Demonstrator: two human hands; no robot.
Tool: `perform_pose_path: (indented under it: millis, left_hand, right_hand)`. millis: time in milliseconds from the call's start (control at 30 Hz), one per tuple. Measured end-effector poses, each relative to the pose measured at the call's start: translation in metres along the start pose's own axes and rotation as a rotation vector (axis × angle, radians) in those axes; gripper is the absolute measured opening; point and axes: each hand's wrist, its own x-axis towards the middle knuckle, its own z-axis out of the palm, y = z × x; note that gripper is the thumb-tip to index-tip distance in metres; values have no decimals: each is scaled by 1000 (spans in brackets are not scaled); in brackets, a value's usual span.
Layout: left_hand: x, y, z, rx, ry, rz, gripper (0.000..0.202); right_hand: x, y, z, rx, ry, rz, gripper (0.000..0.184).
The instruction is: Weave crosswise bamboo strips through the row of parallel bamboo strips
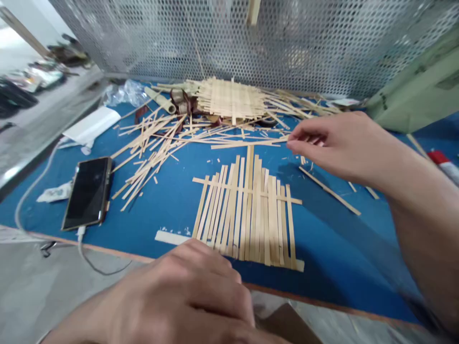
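A row of upright bamboo strips (247, 215) lies side by side on the blue tabletop, with one strip (229, 186) woven across near their upper ends. Along their lower ends runs a pale strip (172, 237). My right hand (333, 141) is above the table at the right, thumb and fingers pinched at the end of a long thin bamboo strip (247, 143). My left hand (179, 291) is closed in the foreground, by the lower left of the row. Its fingertips are hidden, so I cannot make out what they hold.
Loose strips (154, 153) are scattered left and behind. A finished-looking woven bamboo piece (233, 98) lies on the pile by the perforated metal panel (229, 43). A phone (88, 191) with a white cable is at left, a red-capped marker (442, 162) at right.
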Motion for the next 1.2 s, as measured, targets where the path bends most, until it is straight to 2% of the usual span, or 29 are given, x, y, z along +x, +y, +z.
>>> perform_pose_path:
  millis: [67, 133, 200, 267, 367, 467, 567, 700, 767, 833, 933, 1067, 1200]
  left_hand:
    - [4, -16, -10, -12, 62, 42, 36]
    - [2, -33, -24, 236, 78, 9, 32]
    - [-5, -50, -34, 426, 24, -81, 34]
    - [-13, -63, -37, 505, -64, -170, 61]
    - [-21, -75, -27, 527, -187, -175, 107]
    - [-25, -80, -13, 549, -240, -138, 122]
    - [-27, -83, -7, 564, -223, -132, 118]
    - [-29, -85, -9, 565, -174, -109, 106]
    - [-30, -86, -11, 568, -144, -90, 96]
    - [-31, -86, -11, 570, -108, -74, 86]
    - [-34, -87, -11, 579, -52, -52, 76]
    - [-37, -88, -10, 605, -47, -48, 74]
    - [-38, -89, -9, 602, -58, -51, 70]
  right_hand:
    - [-13, -1, -14, 70, 67, 32, 24]
    - [-30, 3, -19, 128, 106, 93, 30]
    - [-45, 10, -15, 167, 112, 159, 31]
    - [-56, 17, -6, 213, 150, 215, 30]
    - [-62, 24, 11, 292, 220, 250, 25]
    - [-61, 27, 23, 332, 229, 256, 20]
    - [-62, 27, 28, 346, 216, 247, 17]
    - [-54, 17, 28, 334, 205, 188, 14]
    - [-41, 4, 28, 325, 112, 57, 14]
    - [-22, -14, 32, 290, -11, -133, 17]
    - [9, -42, 51, 152, -100, -296, 20]
    - [34, -66, 84, -33, -194, -296, 26]
    - [37, -72, 102, -57, -203, -264, 30]
